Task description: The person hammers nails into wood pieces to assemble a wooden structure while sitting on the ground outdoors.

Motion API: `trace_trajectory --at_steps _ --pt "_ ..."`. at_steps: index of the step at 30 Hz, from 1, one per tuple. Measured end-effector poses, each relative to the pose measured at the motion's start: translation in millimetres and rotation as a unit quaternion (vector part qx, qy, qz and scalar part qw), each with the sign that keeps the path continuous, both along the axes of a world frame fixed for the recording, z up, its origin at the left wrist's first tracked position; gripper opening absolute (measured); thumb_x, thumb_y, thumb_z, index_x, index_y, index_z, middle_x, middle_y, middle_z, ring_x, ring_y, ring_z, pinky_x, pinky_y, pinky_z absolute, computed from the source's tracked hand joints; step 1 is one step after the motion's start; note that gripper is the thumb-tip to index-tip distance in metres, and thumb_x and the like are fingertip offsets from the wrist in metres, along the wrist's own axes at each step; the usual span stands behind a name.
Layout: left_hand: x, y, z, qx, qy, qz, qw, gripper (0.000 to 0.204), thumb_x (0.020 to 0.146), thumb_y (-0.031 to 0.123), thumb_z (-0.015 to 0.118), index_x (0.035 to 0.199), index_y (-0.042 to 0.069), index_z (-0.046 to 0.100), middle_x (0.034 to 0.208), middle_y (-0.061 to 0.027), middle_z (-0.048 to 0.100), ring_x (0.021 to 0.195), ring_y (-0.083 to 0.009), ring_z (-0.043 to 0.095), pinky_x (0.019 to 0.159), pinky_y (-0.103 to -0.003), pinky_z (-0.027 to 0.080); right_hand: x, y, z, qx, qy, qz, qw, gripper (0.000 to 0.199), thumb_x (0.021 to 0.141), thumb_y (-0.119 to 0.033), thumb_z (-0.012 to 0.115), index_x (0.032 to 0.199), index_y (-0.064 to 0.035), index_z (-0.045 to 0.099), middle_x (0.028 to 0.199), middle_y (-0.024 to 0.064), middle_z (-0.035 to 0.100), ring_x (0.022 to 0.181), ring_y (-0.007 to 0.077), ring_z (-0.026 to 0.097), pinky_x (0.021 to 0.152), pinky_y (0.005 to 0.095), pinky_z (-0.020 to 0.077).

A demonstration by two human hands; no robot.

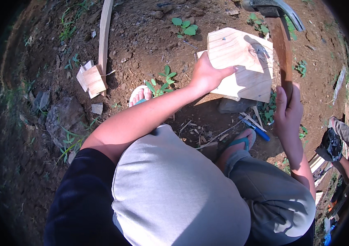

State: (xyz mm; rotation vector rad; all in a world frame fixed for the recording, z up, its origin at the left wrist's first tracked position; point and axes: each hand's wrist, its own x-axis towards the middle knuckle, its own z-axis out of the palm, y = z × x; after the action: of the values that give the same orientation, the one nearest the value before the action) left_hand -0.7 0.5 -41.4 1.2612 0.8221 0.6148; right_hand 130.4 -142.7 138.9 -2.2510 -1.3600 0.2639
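Note:
My left hand (206,75) presses flat on the left side of a pale wooden board piece (240,61) that rests on a stone over bare soil. My right hand (288,112) grips the brown wooden handle of a claw hammer (282,45), raised with its metal head (273,7) up near the top edge, above and right of the board. A nail stands on the board near its right part, with the hammer's shadow across it. My knees in grey shorts fill the lower middle.
A long wooden slat (104,37) and small cut wood blocks (91,79) lie at upper left. A blue-handled tool (256,129) and wood scraps lie by my sandalled foot (240,141). Another person's legs (343,139) show at far right. Small green plants dot the soil.

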Motion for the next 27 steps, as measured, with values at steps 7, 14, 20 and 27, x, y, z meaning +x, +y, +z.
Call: trace_trajectory --at_steps 7,14,20,27 --pt "-3 0 12 -0.04 0.047 -0.013 0.998 0.066 0.078 0.02 0.087 0.128 -0.008 0.054 0.121 -0.0185 0.07 0.112 -0.0238 0.068 0.1 -0.035 0.053 -2 5 6 -0.087 0.014 0.013 0.996 0.02 0.103 -0.022 0.057 0.108 -0.0024 0.054 0.073 0.0241 0.064 0.069 0.0444 0.067 0.057 0.0452 0.0484" --pt "-3 1 10 -0.031 0.025 -0.01 0.999 0.061 0.081 0.017 0.086 0.127 -0.009 0.055 0.122 -0.0184 0.07 0.112 -0.0219 0.068 0.099 -0.034 0.053 12 1 -19 -0.209 -0.026 0.021 0.977 0.023 0.103 -0.024 0.057 0.114 -0.0032 0.056 0.07 0.0258 0.062 0.071 0.0469 0.066 0.057 0.0472 0.0482" --pt "1 0 5 -0.015 0.026 0.009 1.0 0.059 0.081 0.017 0.086 0.125 -0.009 0.056 0.118 -0.0185 0.071 0.109 -0.0216 0.069 0.098 -0.034 0.054 4 6 -11 -0.063 0.025 -0.009 0.998 0.023 0.103 -0.025 0.057 0.113 -0.004 0.056 0.069 0.0238 0.061 0.07 0.0455 0.066 0.057 0.0478 0.0478" --pt "1 1 0 -0.003 0.04 0.007 0.999 0.055 0.082 0.018 0.085 0.123 -0.009 0.058 0.117 -0.018 0.072 0.107 -0.0219 0.07 0.097 -0.034 0.054 -6 21 9 -0.133 0.005 -0.013 0.991 0.022 0.103 -0.025 0.057 0.11 -0.0049 0.054 0.072 0.0269 0.063 0.074 0.0494 0.065 0.058 0.052 0.0473"
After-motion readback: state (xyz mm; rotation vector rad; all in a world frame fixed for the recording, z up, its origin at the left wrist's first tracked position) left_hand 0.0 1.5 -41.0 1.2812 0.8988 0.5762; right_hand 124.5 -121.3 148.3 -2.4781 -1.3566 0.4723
